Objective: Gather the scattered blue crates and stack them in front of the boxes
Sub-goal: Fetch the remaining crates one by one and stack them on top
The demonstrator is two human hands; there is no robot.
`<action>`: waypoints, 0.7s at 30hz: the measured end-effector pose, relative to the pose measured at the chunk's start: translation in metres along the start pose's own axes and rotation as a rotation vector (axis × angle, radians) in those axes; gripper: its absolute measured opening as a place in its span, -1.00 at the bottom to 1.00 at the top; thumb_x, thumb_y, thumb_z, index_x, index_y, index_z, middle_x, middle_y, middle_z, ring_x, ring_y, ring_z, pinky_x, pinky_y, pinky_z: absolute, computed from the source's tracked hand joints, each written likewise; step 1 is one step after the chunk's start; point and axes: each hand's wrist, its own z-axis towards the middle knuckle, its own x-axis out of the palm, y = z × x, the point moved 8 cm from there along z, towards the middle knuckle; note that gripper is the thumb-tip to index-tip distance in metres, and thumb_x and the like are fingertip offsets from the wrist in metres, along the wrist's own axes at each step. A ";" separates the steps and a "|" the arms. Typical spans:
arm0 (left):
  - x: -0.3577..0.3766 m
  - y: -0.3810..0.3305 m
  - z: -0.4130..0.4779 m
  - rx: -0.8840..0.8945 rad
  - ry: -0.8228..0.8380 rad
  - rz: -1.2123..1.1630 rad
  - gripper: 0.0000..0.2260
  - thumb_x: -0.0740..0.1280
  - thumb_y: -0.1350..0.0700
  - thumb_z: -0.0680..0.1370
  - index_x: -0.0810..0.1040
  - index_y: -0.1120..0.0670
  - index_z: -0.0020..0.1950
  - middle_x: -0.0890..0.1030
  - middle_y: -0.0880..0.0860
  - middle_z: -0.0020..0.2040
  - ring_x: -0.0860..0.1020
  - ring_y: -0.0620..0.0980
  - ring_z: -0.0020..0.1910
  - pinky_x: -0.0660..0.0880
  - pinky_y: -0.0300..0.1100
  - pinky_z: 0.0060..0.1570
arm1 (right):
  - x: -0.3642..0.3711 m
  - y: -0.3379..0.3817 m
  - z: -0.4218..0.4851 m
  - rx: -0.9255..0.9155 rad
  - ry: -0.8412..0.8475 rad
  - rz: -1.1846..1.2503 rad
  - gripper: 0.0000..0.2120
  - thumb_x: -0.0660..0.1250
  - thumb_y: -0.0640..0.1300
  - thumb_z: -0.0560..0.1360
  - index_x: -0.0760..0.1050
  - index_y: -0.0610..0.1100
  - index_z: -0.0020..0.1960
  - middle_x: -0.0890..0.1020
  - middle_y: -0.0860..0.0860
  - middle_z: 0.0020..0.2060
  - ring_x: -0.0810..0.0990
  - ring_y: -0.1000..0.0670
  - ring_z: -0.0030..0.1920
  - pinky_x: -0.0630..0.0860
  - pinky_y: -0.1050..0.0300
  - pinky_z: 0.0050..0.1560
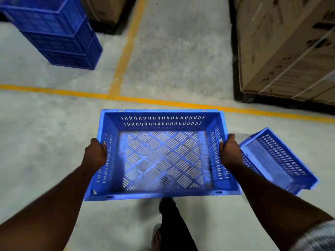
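I hold an empty blue perforated crate [161,153] level above the floor, its open side up. My left hand [96,153] grips its left wall and my right hand [230,151] grips its right wall. A second blue crate [277,160] lies tilted on the floor just right of my right hand. A stack of three blue crates [56,31] stands at the upper left, in front of a cardboard box [107,8].
Large strapped cardboard boxes [286,48] sit on a dark pallet [268,102] at the upper right. Orange floor lines [126,46] cross the grey concrete ahead. My leg and foot [168,227] show below the held crate.
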 end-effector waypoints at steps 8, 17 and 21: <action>-0.074 -0.005 0.081 -0.093 -0.057 -0.019 -0.71 0.19 0.13 0.65 0.32 0.37 0.17 0.52 0.50 0.07 0.51 0.49 0.08 0.43 0.16 0.01 | 0.016 0.120 0.079 -0.040 0.084 0.058 -0.77 0.18 -0.22 0.58 0.24 -0.18 0.20 0.56 -0.30 0.04 0.56 -0.34 0.02 0.36 -0.01 -0.11; -0.135 0.051 0.155 -0.217 -0.060 -0.100 -0.77 0.23 0.18 0.61 0.35 0.32 0.15 0.55 0.45 0.07 0.53 0.43 0.07 0.44 0.09 -0.01 | 0.055 0.263 0.126 -0.187 0.144 -0.041 -0.39 0.11 -0.25 0.57 -0.02 -0.10 0.56 0.49 -0.29 0.19 0.53 -0.33 0.11 0.44 -0.10 0.03; -0.167 0.091 0.196 -0.229 -0.067 -0.110 -0.78 0.23 0.20 0.61 0.35 0.34 0.16 0.55 0.47 0.07 0.53 0.45 0.08 0.44 0.12 0.02 | 0.086 0.334 0.131 -0.296 0.156 -0.153 -0.30 0.12 -0.27 0.56 -0.13 -0.01 0.58 0.50 -0.27 0.07 0.55 -0.32 -0.03 0.44 -0.07 -0.12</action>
